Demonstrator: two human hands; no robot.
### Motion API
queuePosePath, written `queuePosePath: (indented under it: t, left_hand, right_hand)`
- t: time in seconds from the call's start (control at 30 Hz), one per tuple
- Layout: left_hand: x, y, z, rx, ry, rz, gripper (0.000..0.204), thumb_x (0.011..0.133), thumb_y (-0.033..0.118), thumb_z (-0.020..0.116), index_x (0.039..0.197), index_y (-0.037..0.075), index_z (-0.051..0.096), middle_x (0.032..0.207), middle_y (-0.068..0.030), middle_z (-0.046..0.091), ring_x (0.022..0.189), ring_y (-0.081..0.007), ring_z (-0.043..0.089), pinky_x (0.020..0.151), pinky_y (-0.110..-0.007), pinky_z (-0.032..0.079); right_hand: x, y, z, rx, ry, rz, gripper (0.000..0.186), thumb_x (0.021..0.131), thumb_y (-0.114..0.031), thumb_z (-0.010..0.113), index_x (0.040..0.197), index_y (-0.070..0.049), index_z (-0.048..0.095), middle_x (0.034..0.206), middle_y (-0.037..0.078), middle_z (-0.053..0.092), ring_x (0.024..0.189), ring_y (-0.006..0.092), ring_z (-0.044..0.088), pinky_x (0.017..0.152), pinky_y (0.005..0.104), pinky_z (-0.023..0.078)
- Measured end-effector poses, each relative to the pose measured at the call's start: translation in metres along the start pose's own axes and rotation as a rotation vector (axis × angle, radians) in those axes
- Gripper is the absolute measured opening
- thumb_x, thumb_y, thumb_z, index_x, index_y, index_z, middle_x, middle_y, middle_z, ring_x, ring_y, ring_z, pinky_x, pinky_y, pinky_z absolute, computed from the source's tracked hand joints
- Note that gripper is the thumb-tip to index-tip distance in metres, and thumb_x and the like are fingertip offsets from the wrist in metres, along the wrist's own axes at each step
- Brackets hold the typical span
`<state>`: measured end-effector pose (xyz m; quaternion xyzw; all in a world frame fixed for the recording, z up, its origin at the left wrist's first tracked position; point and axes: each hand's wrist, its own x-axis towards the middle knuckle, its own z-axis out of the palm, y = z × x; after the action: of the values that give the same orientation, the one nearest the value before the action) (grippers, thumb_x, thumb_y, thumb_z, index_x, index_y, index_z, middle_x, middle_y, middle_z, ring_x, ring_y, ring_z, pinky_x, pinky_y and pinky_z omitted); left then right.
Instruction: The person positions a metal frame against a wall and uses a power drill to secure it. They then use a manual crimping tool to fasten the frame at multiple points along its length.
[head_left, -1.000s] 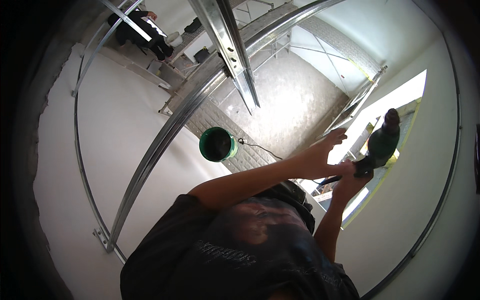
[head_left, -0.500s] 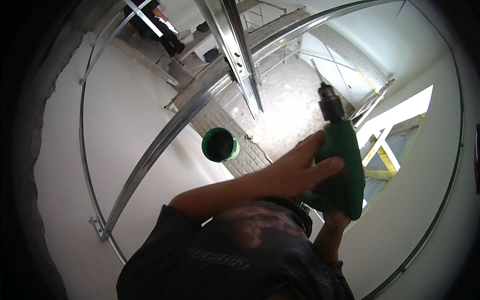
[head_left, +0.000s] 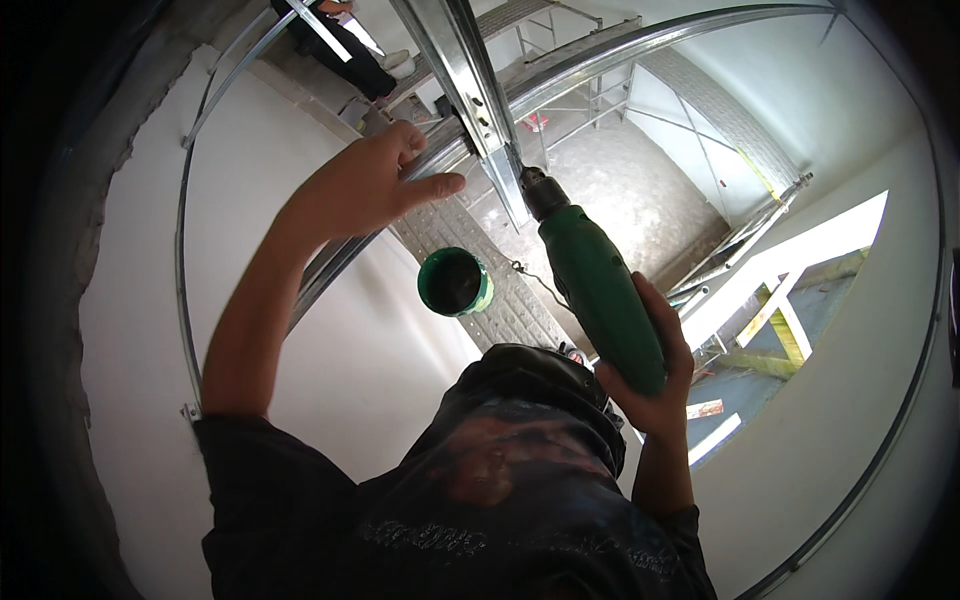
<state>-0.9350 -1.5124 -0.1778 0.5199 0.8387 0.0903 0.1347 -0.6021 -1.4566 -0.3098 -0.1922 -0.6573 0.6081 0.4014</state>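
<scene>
My right hand (head_left: 655, 365) is wrapped round the rear of a green power drill (head_left: 605, 295). The drill's dark chuck points up and left, close to the side of a straight metal stud (head_left: 465, 90); how far the bit reaches there is hard to see. My left hand (head_left: 365, 180) is at the curved-looking metal channel (head_left: 435, 160) that crosses the stud. Its fingers bend over the far side and its thumb lies along the near side, left of the crossing. Several dark holes show in the stud by that joint.
Below hangs or stands a green bucket (head_left: 450, 282), dark inside, by a scaffold plank (head_left: 515, 310). Another person (head_left: 345, 60) is on the planks at the upper left. A window opening (head_left: 780, 320) lies right. Thin metal framing (head_left: 183, 250) runs along the white left wall.
My left hand has left the drill and moved up and left to the channel. The drill has tilted left, bringing its chuck up beside the stud.
</scene>
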Motion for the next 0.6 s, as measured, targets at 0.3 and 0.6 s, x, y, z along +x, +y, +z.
queuePosePath:
  t: [0.3,0.6]
  left_hand:
    - [0.024,-0.012,-0.001,-0.83,-0.698,-0.228,0.037,0.099,0.043,0.06,0.089,0.008,0.061,0.071,-0.0028,0.055,0.062,-0.0134,0.057,0.06,-0.027,0.049]
    - [0.026,-0.014,-0.002,-0.906,-0.776,-0.245,0.038,0.102,0.038,0.056,0.075,0.012,0.046,0.058,0.0044,0.035,0.044,-0.0045,0.032,0.039,-0.021,0.026]
  right_hand:
    - [0.013,0.008,0.0,-0.021,0.014,-0.015,0.081,0.073,-0.008,0.078,0.147,0.0,0.046,0.126,0.019,0.066,0.114,0.0248,0.066,0.097,0.0355,0.051]
    - [0.015,-0.001,-0.008,-0.034,-0.038,0.004,0.081,0.072,-0.007,0.078,0.146,0.001,0.046,0.126,0.019,0.066,0.114,0.0242,0.066,0.097,0.0351,0.052]
